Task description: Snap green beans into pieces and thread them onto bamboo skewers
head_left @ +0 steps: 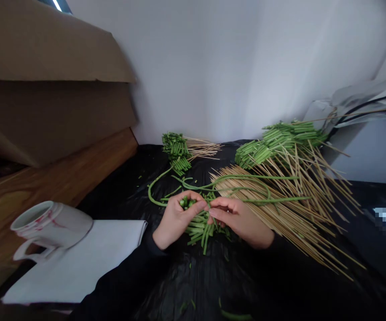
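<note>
My left hand (176,218) is curled around a small bunch of short green stem pieces (188,203). Close against it on the right, my right hand (238,218) is closed in a pinch, its fingertips meeting the left thumb; what it pinches is too small to name. Under both hands lies a loose heap of cut green stems (202,229) on black plastic sheeting (213,276). A few long uncut stems (233,183) curve away to the right over a big pile of bamboo skewers (300,209).
Two groups of skewered green stems lie at the back, one at the centre (177,151) and one to the right (280,140). A white mug (50,225) stands on a white paper sheet (82,263) at left. Cardboard boxes (48,84) sit on a wooden ledge.
</note>
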### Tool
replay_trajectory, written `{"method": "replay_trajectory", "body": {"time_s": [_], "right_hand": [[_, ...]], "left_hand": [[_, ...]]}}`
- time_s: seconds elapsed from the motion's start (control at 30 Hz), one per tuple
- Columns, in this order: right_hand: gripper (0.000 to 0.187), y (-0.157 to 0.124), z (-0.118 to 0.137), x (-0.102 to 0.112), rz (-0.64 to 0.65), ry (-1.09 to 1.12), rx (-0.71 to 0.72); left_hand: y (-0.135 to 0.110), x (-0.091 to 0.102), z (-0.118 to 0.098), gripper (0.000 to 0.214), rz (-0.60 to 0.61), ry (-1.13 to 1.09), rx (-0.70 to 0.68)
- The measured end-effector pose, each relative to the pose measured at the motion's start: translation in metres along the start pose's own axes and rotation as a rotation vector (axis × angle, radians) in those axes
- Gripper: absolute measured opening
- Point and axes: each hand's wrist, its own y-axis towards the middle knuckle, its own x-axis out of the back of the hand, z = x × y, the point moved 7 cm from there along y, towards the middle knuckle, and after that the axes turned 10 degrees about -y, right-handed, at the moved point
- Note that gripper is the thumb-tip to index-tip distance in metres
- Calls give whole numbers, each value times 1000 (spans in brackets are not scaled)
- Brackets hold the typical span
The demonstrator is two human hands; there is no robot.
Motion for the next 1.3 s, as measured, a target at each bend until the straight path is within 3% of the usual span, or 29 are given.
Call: {"method": "replay_trajectory", "body": {"time_s": [0.13,0.37,0.67,0.87,1.0,1.1,1.23,1.3], "right_hand": [[19,0,0,1,-29,-36,-18],[17,0,1,-2,7,-69,-4],[18,0,-12,-10,48,310,-77],[24,-2,-13,-16,79,401,-132],[26,2,-17,-7,-51,507,-141],[25,5,-22,9,-163,539,-120],[23,8,-24,29,-221,512,-97],[22,8,-23,34,-236,473,-81]], "left_hand": [[3,15,4,20,-127,-16,-13],[1,0,-4,10,14,113,-106],[-25,-14,-28,7,16,460,-473],[-21,-14,-27,7,69,428,-425],[-24,-18,-29,10,134,447,-469],[-24,-28,-28,10,269,356,-375],[-34,-54,-19,6,721,130,-112],[-36,-58,-15,12,814,48,-30]]}}
